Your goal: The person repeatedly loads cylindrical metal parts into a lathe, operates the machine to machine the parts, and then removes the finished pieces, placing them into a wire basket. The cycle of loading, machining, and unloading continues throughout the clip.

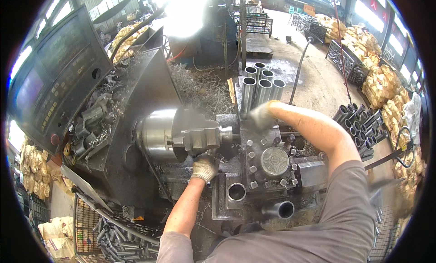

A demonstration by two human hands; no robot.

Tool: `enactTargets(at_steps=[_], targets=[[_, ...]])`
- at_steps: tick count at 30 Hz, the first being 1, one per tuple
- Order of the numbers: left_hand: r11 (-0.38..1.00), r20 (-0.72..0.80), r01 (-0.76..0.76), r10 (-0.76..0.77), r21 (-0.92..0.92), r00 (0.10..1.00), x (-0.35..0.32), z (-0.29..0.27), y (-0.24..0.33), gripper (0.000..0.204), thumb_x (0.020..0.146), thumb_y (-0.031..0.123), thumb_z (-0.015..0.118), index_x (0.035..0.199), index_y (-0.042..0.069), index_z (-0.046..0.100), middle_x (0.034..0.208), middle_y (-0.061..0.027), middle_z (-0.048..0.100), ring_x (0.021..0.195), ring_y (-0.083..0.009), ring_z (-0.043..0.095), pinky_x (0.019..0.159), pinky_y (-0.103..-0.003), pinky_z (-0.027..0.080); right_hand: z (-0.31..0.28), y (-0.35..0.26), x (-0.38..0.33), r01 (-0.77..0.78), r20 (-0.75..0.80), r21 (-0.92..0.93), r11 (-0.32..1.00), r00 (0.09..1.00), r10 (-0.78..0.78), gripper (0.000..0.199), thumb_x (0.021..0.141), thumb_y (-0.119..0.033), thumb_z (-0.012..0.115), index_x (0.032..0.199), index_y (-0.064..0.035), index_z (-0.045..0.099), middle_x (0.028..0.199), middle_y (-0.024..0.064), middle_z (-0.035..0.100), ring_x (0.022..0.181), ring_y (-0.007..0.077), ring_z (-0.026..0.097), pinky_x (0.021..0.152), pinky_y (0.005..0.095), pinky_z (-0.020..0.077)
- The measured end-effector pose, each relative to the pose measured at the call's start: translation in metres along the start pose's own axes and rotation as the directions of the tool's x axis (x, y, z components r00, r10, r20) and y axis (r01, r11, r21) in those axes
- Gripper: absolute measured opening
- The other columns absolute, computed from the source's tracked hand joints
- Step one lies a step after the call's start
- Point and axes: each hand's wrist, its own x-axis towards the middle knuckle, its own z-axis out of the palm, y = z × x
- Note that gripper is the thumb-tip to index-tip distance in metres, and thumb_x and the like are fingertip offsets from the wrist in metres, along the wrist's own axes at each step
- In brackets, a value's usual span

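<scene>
My left hand (205, 168), in a soiled knit glove, is up against the underside of the lathe chuck's jaws (200, 138). Its fingers look curled, and whatever they close on is hidden. The round steel chuck (159, 135) stands behind the jaws, and a short bright metal end (226, 134) sticks out on their right. My right hand (262, 116), also gloved, is smeared by motion above the tool post (274, 161). It is close to several upright steel tubes (262, 92); whether it holds anything cannot be made out.
One short tube (236, 193) stands on the carriage and another tube (279, 210) lies near my body. A control panel (52, 81) rises at left above metal chips. More tubes are stacked (361, 126) at right, and a mesh bin (86, 226) holds small rods at lower left.
</scene>
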Motion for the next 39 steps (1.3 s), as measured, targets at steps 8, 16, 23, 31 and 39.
enactTargets(at_steps=[8, 16, 23, 31, 39], targets=[[0.989, -0.004, 0.084, -0.085, -0.125, 0.996, 0.021, 0.021, -0.008, 0.035, 0.100, 0.034, 0.061, 0.122, 0.008, 0.070, 0.115, -0.0279, 0.075, 0.113, -0.0468, 0.071, 0.098, -0.057, 0.056, -0.007, -0.019, 0.004, 0.339, -0.603, 0.458, 0.821, 0.798, 0.007, 0.066, 0.093, -0.013, 0.068, 0.157, -0.0094, 0.053, 0.133, 0.0149, 0.073, 0.093, 0.0216, 0.077, 0.076, 0.0316, 0.0635], [0.987, -0.289, -0.148, 0.159, 0.059, 0.944, -0.038, 0.005, -0.008, 0.030, 0.097, 0.024, 0.070, 0.122, 0.009, 0.073, 0.119, -0.0200, 0.075, 0.107, -0.0387, 0.075, 0.090, -0.048, 0.062, -0.016, -0.018, 0.018, 0.138, -0.230, 0.277, 0.951, 0.970, -0.075, 0.072, 0.089, -0.031, 0.080, 0.151, -0.0023, 0.057, 0.137, 0.0211, 0.069, 0.109, 0.0311, 0.075, 0.098, 0.0399, 0.0635], [0.940, -0.628, -0.071, 0.277, 0.333, 0.727, -0.066, -0.143, 0.008, 0.091, 0.074, 0.018, 0.083, 0.155, 0.001, 0.046, 0.156, -0.0254, 0.050, 0.152, -0.0452, 0.042, 0.126, -0.062, 0.030, 0.037, -0.040, 0.069, 0.139, -0.434, 0.002, 0.990, 0.892, -0.124, 0.067, 0.084, -0.041, 0.083, 0.133, 0.0011, 0.065, 0.102, 0.0192, 0.079, 0.098, 0.0315, 0.077, 0.088, 0.0429, 0.0620], [0.825, -0.255, -0.054, 0.235, 0.563, 0.938, -0.025, -0.216, 0.009, 0.096, 0.070, 0.035, 0.086, 0.150, -0.005, 0.052, 0.155, -0.0257, 0.054, 0.149, -0.0400, 0.046, 0.129, -0.051, 0.028, 0.010, -0.046, 0.067, 0.228, -0.199, 0.117, 0.967, 0.959, -0.202, 0.072, 0.084, -0.058, 0.082, 0.121, 0.0031, 0.073, 0.116, 0.0202, 0.077, 0.103, 0.0304, 0.075, 0.089, 0.0427, 0.0605], [0.816, -0.268, -0.090, 0.289, 0.571, 0.919, -0.025, -0.223, 0.007, 0.093, 0.072, 0.033, 0.083, 0.151, -0.001, 0.048, 0.153, -0.0217, 0.056, 0.146, -0.0396, 0.051, 0.126, -0.050, 0.035, 0.025, -0.037, -0.053, -0.236, -0.523, -0.288, 0.928, 0.851, 0.054, 0.046, 0.073, -0.020, 0.084, 0.116, -0.0053, 0.075, 0.101, 0.0198, 0.079, 0.091, 0.0352, 0.079, 0.083, 0.0432, 0.0628]])
